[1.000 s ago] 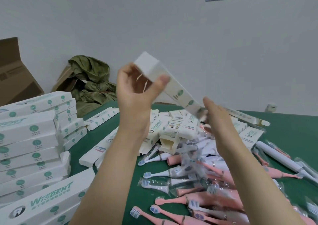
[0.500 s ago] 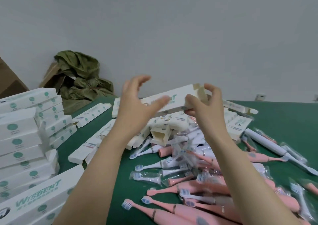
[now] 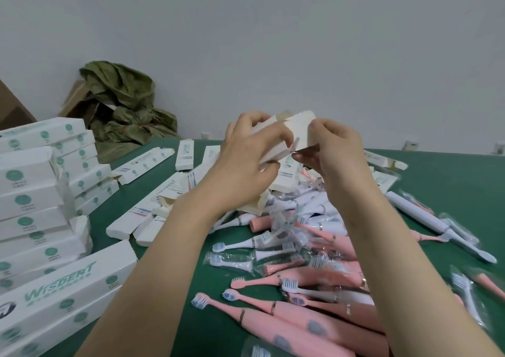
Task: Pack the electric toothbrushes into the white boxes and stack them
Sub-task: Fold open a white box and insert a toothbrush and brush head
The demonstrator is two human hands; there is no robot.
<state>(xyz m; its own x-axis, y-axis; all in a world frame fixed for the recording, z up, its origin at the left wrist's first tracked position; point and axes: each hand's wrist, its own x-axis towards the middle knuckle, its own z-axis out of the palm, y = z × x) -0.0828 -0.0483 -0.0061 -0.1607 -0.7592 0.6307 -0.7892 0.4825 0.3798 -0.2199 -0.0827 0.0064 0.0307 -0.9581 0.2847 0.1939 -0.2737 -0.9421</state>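
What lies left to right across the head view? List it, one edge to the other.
Stack of white boxes → olive cloth bundle → left hand → held box, gripped by both hands → right hand → white toothbrush.

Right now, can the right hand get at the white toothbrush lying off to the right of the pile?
Probably yes, once freed: the right hand pinches the white box that the left hand holds. The white toothbrush lies on the green table with nothing on it, right of that forearm.
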